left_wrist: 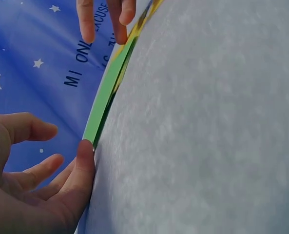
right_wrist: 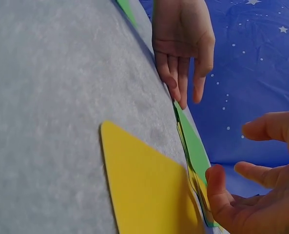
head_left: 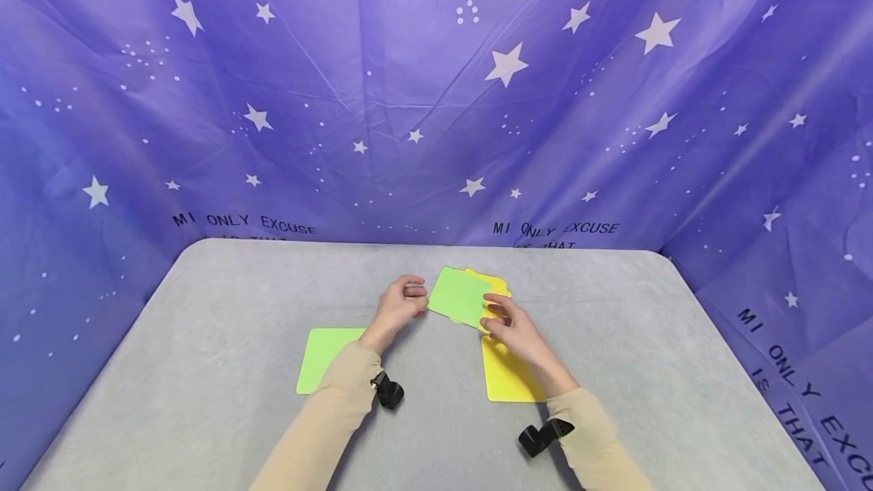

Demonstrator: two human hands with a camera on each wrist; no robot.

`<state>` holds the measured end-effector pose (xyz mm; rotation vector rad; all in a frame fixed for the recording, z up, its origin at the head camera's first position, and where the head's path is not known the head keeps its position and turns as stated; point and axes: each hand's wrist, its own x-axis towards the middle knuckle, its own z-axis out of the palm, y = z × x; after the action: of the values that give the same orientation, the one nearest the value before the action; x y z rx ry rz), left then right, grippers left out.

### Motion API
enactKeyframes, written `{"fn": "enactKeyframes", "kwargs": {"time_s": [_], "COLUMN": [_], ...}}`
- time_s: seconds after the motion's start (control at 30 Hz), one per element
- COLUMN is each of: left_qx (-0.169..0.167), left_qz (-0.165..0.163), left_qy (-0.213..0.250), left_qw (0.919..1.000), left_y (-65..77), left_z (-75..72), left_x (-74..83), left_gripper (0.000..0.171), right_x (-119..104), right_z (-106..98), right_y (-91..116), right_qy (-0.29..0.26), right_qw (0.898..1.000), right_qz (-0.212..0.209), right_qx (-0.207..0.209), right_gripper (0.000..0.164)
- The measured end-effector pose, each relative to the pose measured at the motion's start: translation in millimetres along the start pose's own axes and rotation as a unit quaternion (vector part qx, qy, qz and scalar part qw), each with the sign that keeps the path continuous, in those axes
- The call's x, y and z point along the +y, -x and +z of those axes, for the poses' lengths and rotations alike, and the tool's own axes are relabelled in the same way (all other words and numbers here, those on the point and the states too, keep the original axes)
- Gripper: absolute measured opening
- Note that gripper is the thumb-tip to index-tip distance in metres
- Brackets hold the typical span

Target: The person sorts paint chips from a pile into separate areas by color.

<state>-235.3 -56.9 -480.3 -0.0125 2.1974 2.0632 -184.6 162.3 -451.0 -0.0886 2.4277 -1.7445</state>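
A green card (head_left: 460,296) is seen on yellow cards (head_left: 499,285), touched at nine o'clock by the left hand (head_left: 398,307), at four by the right hand (head_left: 518,330), both loosely spread; a second green (head_left: 323,354) is seen at eight, a lone yellow (head_left: 505,381) at five.

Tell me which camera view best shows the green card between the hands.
The head view, because it shows most of the green card's broad face. Both wrist views catch it at a steep slant, so only a narrow green strip shows.
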Motion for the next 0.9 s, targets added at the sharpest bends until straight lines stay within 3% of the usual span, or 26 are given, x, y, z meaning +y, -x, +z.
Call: {"fn": "enactKeyframes", "kwargs": {"time_s": [0.3,0.57,0.9], "left_qx": [-0.017,-0.022,-0.038], "left_qz": [-0.007,-0.011,-0.007], "left_qy": [0.004,0.020,0.066], "left_qw": [0.9998,0.9995,0.9971], "left_y": [1.3,7.3,12.7], "left_z": [4.2,3.7,-2.4], "left_x": [-1.6,-1.7,-7.0], "left_gripper": [0.038,0.035,0.037], "right_x": [9.6,8.2,5.7], "right_z": [0.6,-0.4,2.1], "right_y": [-5.7,-5.9,-2.1], "right_qy": [-0.064,-0.146,-0.166], "right_qw": [0.997,0.987,0.983], "right_qz": [0.036,0.068,0.073], "right_qx": [0.007,0.009,-0.015], "right_gripper": [0.051,0.045,0.047]}}
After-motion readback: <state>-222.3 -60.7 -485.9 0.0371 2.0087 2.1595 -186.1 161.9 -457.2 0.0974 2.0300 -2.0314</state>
